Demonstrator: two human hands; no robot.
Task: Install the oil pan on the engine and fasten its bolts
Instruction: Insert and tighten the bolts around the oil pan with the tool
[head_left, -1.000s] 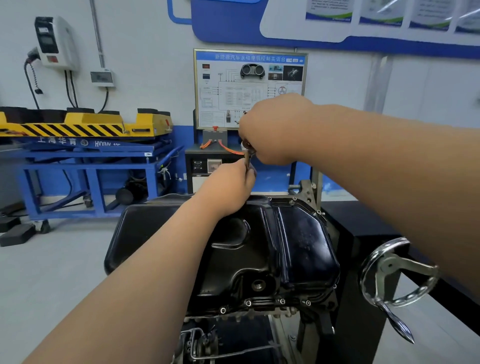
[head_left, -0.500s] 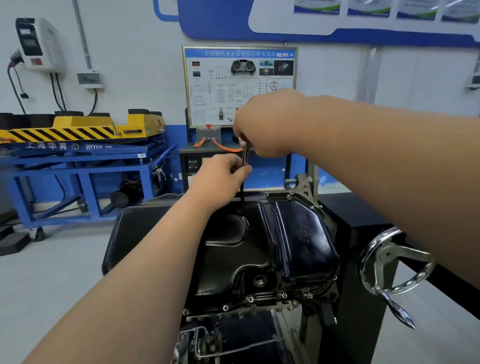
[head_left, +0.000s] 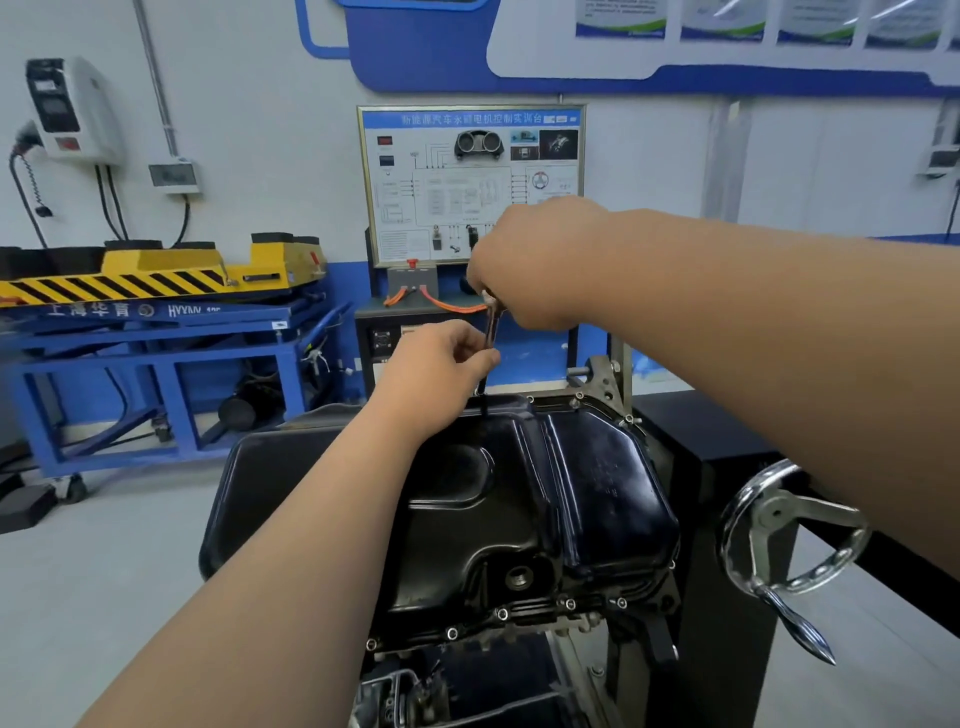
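oil pan (head_left: 545, 493), centre of frame: glossy black. bolts (head_left: 503, 614) along its lower edge: bright silver. tool (head_left: 491, 325), upper centre: metallic top, dark shaft. handwheel (head_left: 789, 525), lower right: chrome silver. lift platform (head_left: 130, 280), left: yellow with black diagonal stripes, on a blue frame (head_left: 156, 364). training board (head_left: 470, 182), upper centre: white with blue header; orange cables (head_left: 447, 304) below it. wall (head_left: 260, 130): white, blue band at top. floor (head_left: 104, 571): pale grey.
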